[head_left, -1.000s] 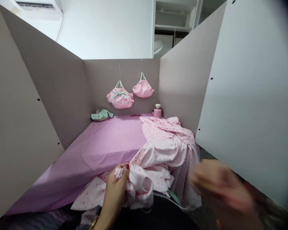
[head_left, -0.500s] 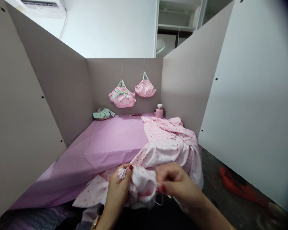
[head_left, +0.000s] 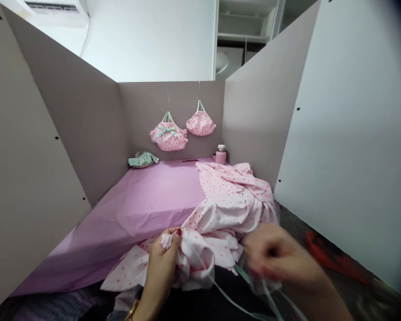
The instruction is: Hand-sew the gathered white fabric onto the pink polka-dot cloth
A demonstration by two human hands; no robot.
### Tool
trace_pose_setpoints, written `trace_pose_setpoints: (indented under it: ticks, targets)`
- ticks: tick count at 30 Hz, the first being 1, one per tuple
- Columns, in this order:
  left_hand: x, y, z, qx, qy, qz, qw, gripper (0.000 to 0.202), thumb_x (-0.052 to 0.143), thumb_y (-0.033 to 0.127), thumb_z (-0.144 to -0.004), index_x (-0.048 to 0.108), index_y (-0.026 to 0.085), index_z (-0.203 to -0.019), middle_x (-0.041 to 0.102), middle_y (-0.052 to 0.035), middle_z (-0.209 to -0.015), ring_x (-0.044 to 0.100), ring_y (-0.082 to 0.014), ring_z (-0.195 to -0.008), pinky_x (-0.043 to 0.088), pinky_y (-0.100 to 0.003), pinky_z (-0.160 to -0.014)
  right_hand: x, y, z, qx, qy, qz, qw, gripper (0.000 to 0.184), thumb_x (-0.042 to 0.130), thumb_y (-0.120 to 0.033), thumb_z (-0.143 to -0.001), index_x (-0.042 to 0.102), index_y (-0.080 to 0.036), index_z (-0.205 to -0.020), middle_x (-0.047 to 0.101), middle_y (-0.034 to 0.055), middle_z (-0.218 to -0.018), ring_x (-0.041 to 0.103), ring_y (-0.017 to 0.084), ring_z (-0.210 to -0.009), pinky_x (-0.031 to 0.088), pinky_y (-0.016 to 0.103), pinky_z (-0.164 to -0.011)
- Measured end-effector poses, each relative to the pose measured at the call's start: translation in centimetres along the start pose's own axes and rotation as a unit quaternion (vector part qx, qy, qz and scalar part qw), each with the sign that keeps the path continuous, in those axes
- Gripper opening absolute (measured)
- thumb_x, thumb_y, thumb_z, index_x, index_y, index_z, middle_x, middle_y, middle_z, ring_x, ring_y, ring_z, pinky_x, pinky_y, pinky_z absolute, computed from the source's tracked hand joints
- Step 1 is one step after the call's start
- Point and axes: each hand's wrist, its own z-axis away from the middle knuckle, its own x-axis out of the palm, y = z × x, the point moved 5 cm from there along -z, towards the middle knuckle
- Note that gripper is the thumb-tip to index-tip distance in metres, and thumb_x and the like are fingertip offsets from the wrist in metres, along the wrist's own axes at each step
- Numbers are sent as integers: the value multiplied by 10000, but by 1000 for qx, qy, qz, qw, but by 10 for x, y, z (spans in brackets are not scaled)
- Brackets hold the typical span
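Note:
My left hand [head_left: 165, 254] is closed on the gathered edge of pink-and-white dotted fabric [head_left: 195, 256], and a bunch of tight folds pokes out beside the thumb. To the right, my right hand [head_left: 280, 258] is curled into a fist and smeared by motion. Pale thread [head_left: 230, 298] runs from the fabric down and across to below this fist, which seems to grip it. Whether a needle is between those fingers cannot be seen. More of the dotted cloth [head_left: 234, 200] spreads over the right side of the table and down toward my lap.
Grey panels [head_left: 170, 98] enclose the purple-covered table [head_left: 163, 187]. Two dotted pouches with green straps, one with a bow [head_left: 169, 133] and one plain [head_left: 201, 123], hang at the back. A pink bottle [head_left: 221, 156] stands back right; green patterned cloth [head_left: 143, 159] lies back left.
My right hand has swung right and away from the gathered fabric, and the thread now trails in longer strands. My left hand keeps its hold in nearly the same place.

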Motion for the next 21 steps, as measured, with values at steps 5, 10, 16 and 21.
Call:
trace_pose_setpoints:
  ticks: [5, 10, 16, 21]
  targets:
    - [1, -1, 0, 23, -32, -20, 999, 231, 582, 373, -760, 620, 156, -832, 648, 0, -625, 577, -167, -578, 448, -221, -532, 58, 15, -24, -82, -8, 190, 978, 141, 681, -245, -695, 680, -175, -817, 573, -27, -572, 433, 88, -482, 287, 213, -466]
    - [1, 2, 2, 33, -19, -43, 998, 230, 589, 370, -756, 636, 154, -823, 632, 3, -607, 564, -169, -572, 432, -218, -519, 75, 19, -25, -170, -7, 242, 955, 124, 570, -164, -782, 665, -169, -862, 674, 32, -789, 584, 153, -693, 396, 242, -637]
    - [4, 5, 1, 41, -13, -46, 998, 225, 590, 359, -754, 638, 148, -817, 617, 12, -607, 533, -151, -540, 411, -215, -510, 64, 13, -21, -156, 12, 237, 959, 111, 547, -133, -778, 645, -152, -730, 624, 6, -625, 535, 129, -558, 364, 222, -540]
    - [6, 11, 3, 66, -42, -67, 995, 215, 558, 328, -782, 638, 133, -824, 654, -25, -685, 573, -181, -637, 438, -239, -588, 72, 15, -23, -173, 21, 249, 953, 61, 578, -166, -766, 637, -153, -772, 621, 11, -685, 529, 127, -606, 353, 224, -582]
